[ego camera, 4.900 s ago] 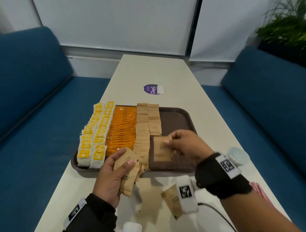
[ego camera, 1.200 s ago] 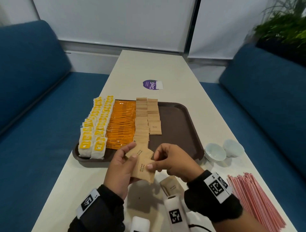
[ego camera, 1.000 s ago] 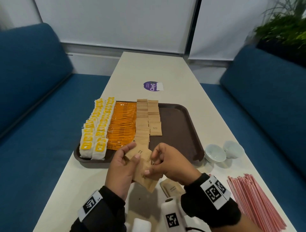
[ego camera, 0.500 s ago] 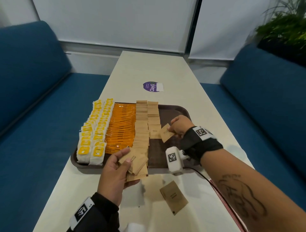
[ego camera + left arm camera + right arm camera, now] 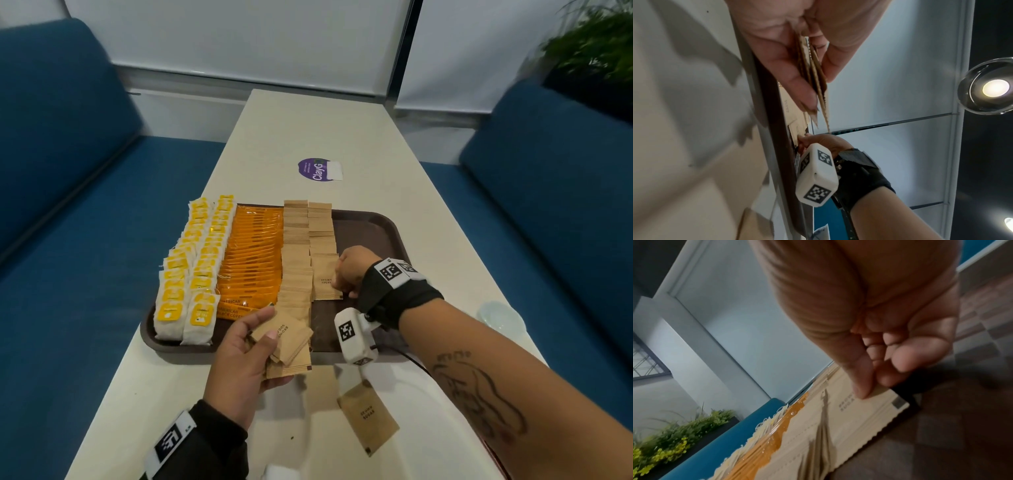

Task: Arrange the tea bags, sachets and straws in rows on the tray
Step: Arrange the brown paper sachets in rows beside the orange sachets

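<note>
A brown tray point(image 5: 373, 228) holds two rows of yellow tea bags point(image 5: 191, 270), a row of orange coffee sachets point(image 5: 251, 260) and two rows of tan brown-sugar sachets point(image 5: 296, 253). My right hand point(image 5: 349, 270) pinches one brown-sugar sachet point(image 5: 325, 279) by its right edge and lays it flat at the near end of the shorter row; thumb and finger point(image 5: 861, 386) clamp that sachet point(image 5: 869, 410). At the tray's near edge my left hand point(image 5: 250, 353) grips a fanned stack of sugar sachets point(image 5: 291, 342), seen edge-on point(image 5: 813, 76) in the left wrist view.
One loose sugar sachet point(image 5: 368, 416) lies on the white table point(image 5: 342, 137) near the front. A purple sticker point(image 5: 317, 169) sits beyond the tray. A small white cup point(image 5: 498, 317) shows blurred behind my right forearm. Blue benches flank the table.
My right hand took a sachet from the left hand's stack, carried it out over the tray and has now lowered it onto the end of the shorter tan row.
</note>
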`<state>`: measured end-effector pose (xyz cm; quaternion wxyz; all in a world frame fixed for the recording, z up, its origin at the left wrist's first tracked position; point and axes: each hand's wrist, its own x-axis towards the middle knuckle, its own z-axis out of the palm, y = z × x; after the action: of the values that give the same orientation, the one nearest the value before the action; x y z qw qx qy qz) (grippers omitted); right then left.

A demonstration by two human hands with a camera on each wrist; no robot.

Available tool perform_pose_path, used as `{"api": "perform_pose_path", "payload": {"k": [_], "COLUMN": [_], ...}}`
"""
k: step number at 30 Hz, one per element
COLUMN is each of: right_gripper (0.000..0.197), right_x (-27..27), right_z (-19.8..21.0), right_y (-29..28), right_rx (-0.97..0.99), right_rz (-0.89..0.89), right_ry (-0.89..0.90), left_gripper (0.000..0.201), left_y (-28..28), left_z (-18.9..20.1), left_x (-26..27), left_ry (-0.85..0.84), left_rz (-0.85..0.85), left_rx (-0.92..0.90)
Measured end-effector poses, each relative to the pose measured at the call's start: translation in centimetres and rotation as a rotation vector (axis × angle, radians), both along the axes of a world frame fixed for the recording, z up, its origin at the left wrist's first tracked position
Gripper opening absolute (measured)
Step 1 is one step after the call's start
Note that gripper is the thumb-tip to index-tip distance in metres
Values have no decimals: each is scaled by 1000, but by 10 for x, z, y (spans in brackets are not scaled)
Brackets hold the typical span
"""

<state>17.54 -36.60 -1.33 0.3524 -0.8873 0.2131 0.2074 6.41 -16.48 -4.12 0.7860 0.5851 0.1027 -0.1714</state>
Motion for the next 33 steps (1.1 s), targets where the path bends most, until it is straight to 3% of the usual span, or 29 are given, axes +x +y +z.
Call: {"api": "perform_pose_path", "payload": {"k": [5, 7, 11, 16, 21, 30, 33], "right_gripper": [9, 24, 23, 29, 29, 16, 7], "right_x": [8, 8, -25, -88, -131, -148, -133], "right_z": [4, 9, 36, 45, 27, 29, 38], "right_y": [10, 10, 13, 25, 29, 4, -7], "right_rx": [-153, -226, 14, 264, 357, 705, 587], "right_rz": [104, 105, 109, 270, 181, -236, -302], "right_ry": [114, 26, -161, -80, -73, -284, -353], "left_gripper": [28, 29, 32, 41, 49, 51, 50], "left_y": [-2, -1, 1, -3, -11, -17, -16], "left_z": [1, 1, 2, 8, 12, 5, 5], "left_x": [1, 1, 1, -5, -14, -23, -20], "left_ry": [-18, -32, -60, -104, -128, -63, -57], "left_rz": [-17, -20, -31, -45, -47, -117, -110], "left_rx": [-8, -6, -7, -6, 0, 13, 11]}}
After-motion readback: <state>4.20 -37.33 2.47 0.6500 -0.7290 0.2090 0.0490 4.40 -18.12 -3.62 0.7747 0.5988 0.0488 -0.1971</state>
